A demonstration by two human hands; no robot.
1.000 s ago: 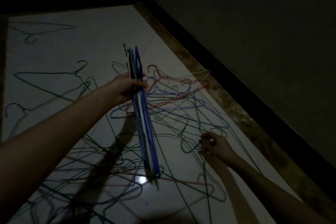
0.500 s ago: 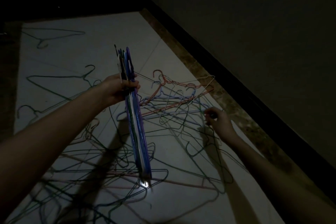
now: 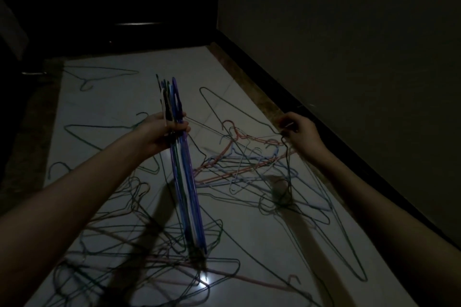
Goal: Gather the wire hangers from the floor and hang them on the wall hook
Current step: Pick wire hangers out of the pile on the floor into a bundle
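Floor (image 3: 104,107) strewn with hangers (image 3: 239,164); hands (image 3: 166,132) grip bundle (image 3: 185,182).

The gathered bundle of thin wire hangers (image 3: 185,182) shows blue, purple, white and dark green strands. On the pale glossy tiled floor (image 3: 119,102) lie mostly dark green loose wire hangers (image 3: 139,219), plus a salmon-pink wire hanger (image 3: 239,136).

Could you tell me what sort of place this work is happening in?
Probably a dim room or hallway at home: a pale tiled floor strewn with wire hangers, a plain wall with a dark skirting board, and a dark doorway beyond.
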